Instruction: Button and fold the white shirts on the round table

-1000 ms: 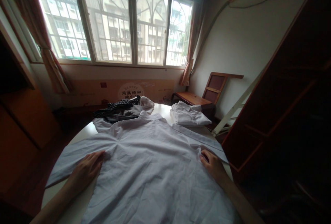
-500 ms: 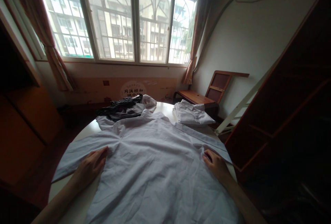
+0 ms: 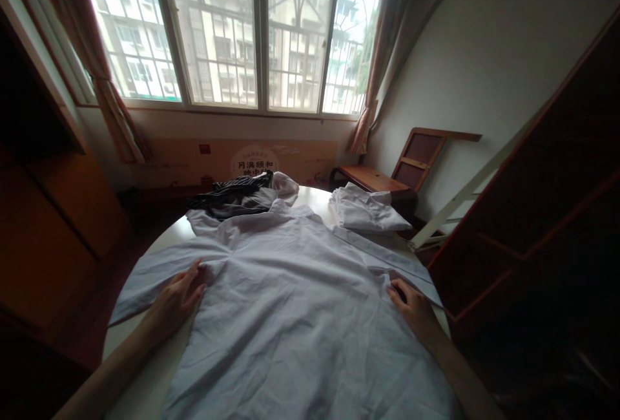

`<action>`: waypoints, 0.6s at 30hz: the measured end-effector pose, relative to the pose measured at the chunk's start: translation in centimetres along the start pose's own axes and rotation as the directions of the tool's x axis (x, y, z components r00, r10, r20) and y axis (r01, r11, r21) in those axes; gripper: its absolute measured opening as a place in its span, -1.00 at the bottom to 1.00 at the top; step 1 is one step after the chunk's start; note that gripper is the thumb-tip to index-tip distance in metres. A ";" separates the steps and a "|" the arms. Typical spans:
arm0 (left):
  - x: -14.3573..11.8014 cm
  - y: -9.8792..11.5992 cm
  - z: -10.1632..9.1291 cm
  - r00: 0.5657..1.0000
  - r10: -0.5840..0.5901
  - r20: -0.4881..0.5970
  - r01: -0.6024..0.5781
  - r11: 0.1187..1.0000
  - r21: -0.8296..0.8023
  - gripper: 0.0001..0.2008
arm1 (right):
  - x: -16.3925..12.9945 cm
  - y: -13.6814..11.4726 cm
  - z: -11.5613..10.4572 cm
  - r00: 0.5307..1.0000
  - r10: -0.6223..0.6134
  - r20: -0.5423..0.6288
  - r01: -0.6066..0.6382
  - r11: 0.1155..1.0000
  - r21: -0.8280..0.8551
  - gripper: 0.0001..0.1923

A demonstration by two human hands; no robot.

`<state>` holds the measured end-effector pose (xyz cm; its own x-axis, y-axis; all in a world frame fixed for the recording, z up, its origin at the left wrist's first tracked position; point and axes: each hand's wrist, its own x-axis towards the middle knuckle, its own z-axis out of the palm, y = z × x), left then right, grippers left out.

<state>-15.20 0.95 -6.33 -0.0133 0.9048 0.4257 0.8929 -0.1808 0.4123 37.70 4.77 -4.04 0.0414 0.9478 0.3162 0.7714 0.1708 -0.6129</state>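
Observation:
A white long-sleeved shirt (image 3: 290, 291) lies spread on a round white table (image 3: 177, 232), its collar at the far side and its sleeves out to left and right. My left hand (image 3: 179, 294) rests at the shirt's left edge below the armpit, fingers stretched out and thumb apart. On the opposite edge, my right hand (image 3: 409, 304) has its fingers curled, pinching the shirt's fabric just below the right sleeve. Wrinkles run across the shirt's body, and its lower end goes out of view at the bottom.
Dark striped clothing (image 3: 237, 194) lies heaped at the table's far left. A folded white garment (image 3: 368, 208) sits at the far right. Beyond the table are a wooden chair (image 3: 416, 158) and a white ladder (image 3: 450, 203). Dark wooden furniture (image 3: 523, 213) leans at the right.
The whole view has shifted slightly, so everything appears a little further right and mostly higher. Both hands stay at the same places on the shirt.

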 end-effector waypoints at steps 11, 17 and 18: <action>1.1 0.7 -1.6 0.884 -0.466 0.030 0.438 0.806 -0.398 -0.25 | 0.5 0.6 -0.6 0.943 0.319 0.090 -0.311 0.756 0.576 -0.43; 3.0 0.4 -4.3 0.727 -0.678 0.112 0.414 0.302 -0.859 -0.55 | 3.8 1.1 -2.9 0.933 0.340 0.116 -0.339 0.723 0.602 -0.62; 3.2 0.0 -4.6 0.690 -0.714 0.123 0.428 0.265 -0.864 -0.58 | 4.6 1.5 -3.3 0.941 0.333 0.060 -0.299 0.736 0.607 -0.63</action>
<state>-17.28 2.11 -1.27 -0.5910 0.8005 -0.0998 -0.1580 0.0064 0.9874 41.17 8.51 -1.09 0.2577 0.9649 0.0506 0.1700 0.0063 -0.9854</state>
